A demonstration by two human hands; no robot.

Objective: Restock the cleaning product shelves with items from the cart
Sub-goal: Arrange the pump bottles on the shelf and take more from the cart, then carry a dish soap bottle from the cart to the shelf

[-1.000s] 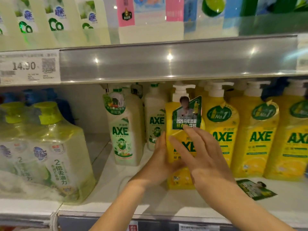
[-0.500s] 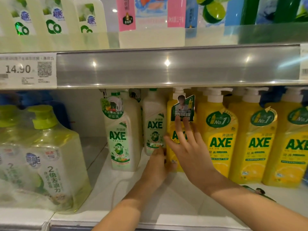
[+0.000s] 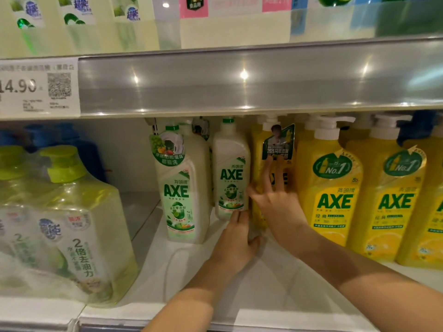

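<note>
White shop shelf [image 3: 263,283] carries a yellow plastic AXE pump bottle [image 3: 257,164], set back between a white-green AXE bottle [image 3: 231,178] and more yellow bottles [image 3: 328,192]. The right hand [image 3: 278,207] presses its front with straight, spread fingers; the left hand [image 3: 236,240] touches its base, fingers extended.

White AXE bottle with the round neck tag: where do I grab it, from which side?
Probably its mid body, from the front-left: the white AXE bottle stands upright, bare shelf on its left, a second white bottle close on its right.
</note>
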